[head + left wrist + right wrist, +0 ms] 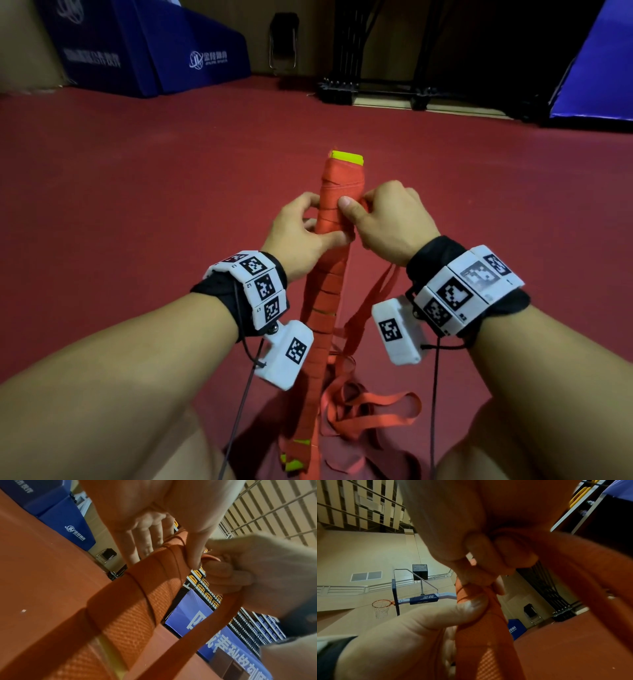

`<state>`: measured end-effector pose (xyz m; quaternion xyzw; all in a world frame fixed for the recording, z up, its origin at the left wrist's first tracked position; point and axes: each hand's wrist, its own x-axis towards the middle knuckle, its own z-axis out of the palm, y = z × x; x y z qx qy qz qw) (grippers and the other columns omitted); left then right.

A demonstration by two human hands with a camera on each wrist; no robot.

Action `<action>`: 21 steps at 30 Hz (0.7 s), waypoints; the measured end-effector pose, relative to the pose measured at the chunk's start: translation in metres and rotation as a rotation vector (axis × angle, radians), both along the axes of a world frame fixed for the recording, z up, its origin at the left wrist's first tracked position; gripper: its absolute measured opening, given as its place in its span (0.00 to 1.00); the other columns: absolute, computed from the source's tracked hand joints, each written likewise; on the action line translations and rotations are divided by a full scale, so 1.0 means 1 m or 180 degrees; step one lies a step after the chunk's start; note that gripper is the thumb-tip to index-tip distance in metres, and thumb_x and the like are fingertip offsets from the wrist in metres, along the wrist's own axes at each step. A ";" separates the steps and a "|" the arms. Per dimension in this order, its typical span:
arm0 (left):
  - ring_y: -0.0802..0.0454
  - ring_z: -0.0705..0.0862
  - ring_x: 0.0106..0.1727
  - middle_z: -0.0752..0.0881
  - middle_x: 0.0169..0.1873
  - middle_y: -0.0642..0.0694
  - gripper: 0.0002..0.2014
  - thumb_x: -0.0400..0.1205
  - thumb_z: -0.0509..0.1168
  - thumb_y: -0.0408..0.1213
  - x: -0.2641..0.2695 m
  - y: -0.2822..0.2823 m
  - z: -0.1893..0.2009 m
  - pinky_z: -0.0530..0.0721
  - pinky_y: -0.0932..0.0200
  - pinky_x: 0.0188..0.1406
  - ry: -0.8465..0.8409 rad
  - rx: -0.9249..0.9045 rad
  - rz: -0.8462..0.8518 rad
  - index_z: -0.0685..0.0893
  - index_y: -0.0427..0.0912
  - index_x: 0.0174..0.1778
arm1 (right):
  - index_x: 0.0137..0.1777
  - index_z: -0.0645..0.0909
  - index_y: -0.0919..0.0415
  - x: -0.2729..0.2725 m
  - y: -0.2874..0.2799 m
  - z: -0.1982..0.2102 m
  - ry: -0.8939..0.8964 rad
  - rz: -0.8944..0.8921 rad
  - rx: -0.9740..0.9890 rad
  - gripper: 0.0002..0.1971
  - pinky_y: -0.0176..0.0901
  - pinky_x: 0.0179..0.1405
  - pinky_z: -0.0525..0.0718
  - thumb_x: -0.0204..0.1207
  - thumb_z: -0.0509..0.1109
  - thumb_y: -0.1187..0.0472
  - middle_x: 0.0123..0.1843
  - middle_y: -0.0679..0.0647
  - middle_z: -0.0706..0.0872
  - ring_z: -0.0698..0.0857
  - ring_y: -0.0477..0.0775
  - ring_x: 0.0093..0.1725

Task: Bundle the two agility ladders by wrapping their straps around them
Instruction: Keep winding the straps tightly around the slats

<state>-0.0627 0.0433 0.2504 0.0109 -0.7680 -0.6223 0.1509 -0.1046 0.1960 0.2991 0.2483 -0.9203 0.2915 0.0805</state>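
- Between the person's knees, above the red floor [137, 205], the ladder bundle [327, 294] stands tilted away from the body, its yellow rung ends [346, 158] poking out of the far tip.
- Orange strap windings already cover nearly the whole length of the bundle, and only one bundle shows; I cannot tell whether both ladders are inside it.
- The left hand [301, 236] grasps the upper part of the bundle, thumb across the near face and fingers curled behind.
- The right hand [387, 222] pinches the working strap [202, 626] against the bundle's right edge, thumb pressed on the windings just above the left thumb.
- From that pinch the strap hangs in a slack run down to the loose strap pile [370, 407] on the floor.
- Handling, as I judge it: the rungs inside look like flat stiff plastic, so the bundle should act as a light, rigid bar that one hand can steady.
- The strap is woven webbing, soft and limp; its weave looks grippy, yet it likely loosens once tension drops.
- Best hold: clamp the bundle right beside the newest winding, and take the strap close to the bundle so each turn lies flat.
- Risk: the slack loops on the floor could twist or snag as more strap is drawn up.
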 end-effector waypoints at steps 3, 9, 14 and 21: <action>0.57 0.89 0.38 0.91 0.36 0.57 0.21 0.60 0.80 0.43 0.002 0.000 0.002 0.88 0.53 0.43 0.0068 -0.0184 -0.0018 0.82 0.53 0.46 | 0.36 0.81 0.60 0.007 -0.008 -0.002 0.0119 -0.0122 0.0017 0.40 0.51 0.38 0.82 0.61 0.60 0.18 0.35 0.59 0.85 0.84 0.64 0.40; 0.56 0.91 0.47 0.92 0.48 0.51 0.30 0.63 0.80 0.37 0.002 0.003 0.004 0.89 0.49 0.48 0.0038 -0.0244 -0.0117 0.83 0.51 0.63 | 0.40 0.82 0.59 0.009 -0.014 -0.003 0.0254 -0.0105 -0.0017 0.34 0.50 0.37 0.77 0.67 0.67 0.24 0.36 0.57 0.84 0.84 0.65 0.41; 0.39 0.91 0.55 0.90 0.53 0.40 0.41 0.54 0.77 0.50 0.006 0.007 0.008 0.90 0.33 0.54 -0.0066 -0.0162 -0.0293 0.76 0.47 0.65 | 0.42 0.78 0.59 0.009 -0.004 0.002 0.0198 0.0134 -0.0090 0.24 0.49 0.38 0.70 0.78 0.68 0.36 0.34 0.54 0.78 0.79 0.64 0.41; 0.56 0.90 0.45 0.91 0.44 0.49 0.21 0.70 0.79 0.31 0.003 -0.002 0.006 0.87 0.54 0.44 0.0050 -0.0212 -0.0302 0.81 0.51 0.54 | 0.44 0.82 0.56 0.003 -0.002 -0.004 0.0220 -0.0233 0.0014 0.35 0.57 0.45 0.85 0.73 0.58 0.22 0.41 0.61 0.86 0.85 0.70 0.45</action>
